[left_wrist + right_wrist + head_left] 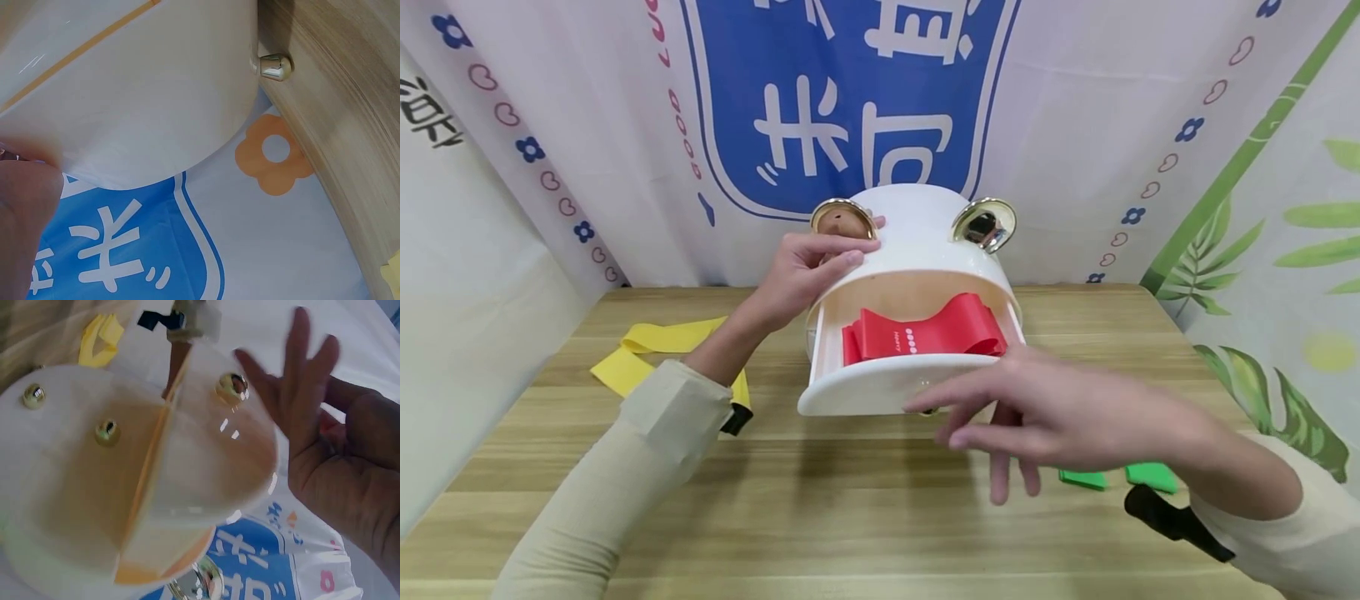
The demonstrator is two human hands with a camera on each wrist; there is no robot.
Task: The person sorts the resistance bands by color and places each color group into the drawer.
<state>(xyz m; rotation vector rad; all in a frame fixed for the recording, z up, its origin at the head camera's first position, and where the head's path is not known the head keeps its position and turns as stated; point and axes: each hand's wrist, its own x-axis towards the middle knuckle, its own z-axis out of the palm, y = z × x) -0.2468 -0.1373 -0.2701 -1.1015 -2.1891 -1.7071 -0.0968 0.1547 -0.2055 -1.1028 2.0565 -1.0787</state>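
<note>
A white rounded box (pixel 917 233) with two gold ears stands at the back of the table, its drawer (pixel 850 387) pulled out towards me. Inside the drawer lies a folded red resistance band (pixel 925 329) with "Heavy" printed on it. My left hand (pixel 801 271) holds the box at its left gold ear (pixel 842 218), fingers on both sides of the ear's edge. Loosely spread, my right hand (pixel 1045 408) hovers at the drawer front's right side, holding nothing. The right wrist view shows the drawer's gold knob (pixel 232 389) beside those fingers.
A yellow band (pixel 670 337) lies on the table (pixel 850 533) at the left, partly behind my left forearm. Green pieces (pixel 1150 477) lie at the right, near my right wrist. A printed curtain (pixel 1075 100) hangs right behind the box.
</note>
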